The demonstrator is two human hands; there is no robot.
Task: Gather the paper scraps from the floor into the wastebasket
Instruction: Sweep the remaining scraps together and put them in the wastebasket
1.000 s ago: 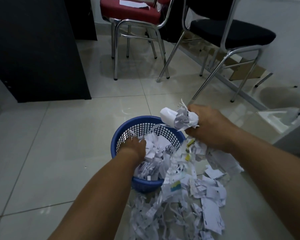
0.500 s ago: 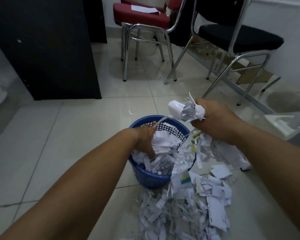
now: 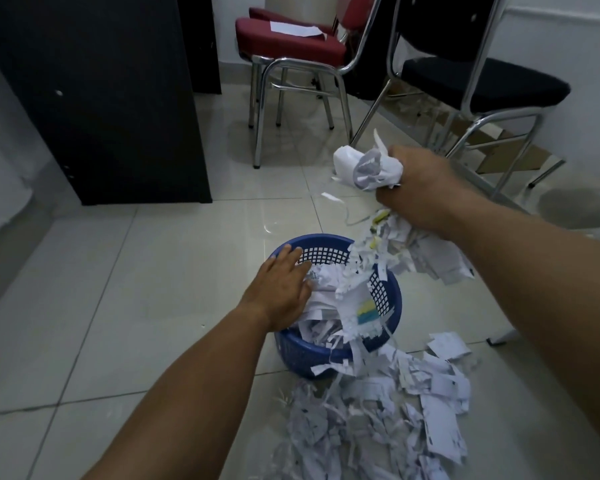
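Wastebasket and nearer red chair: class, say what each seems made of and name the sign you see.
The wastebasket looks like moulded plastic, matte blue: its wall is a lattice of square holes under a rim. The nearer red chair seems to have a padded seat, fabric or vinyl, on chromed metal tubing that shines.

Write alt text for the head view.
A left hand rests flat on scraps heaped in a blue wastebasket, while the right hand grips a paper wad. More scraps litter the tiles beside it; chairs stand behind.
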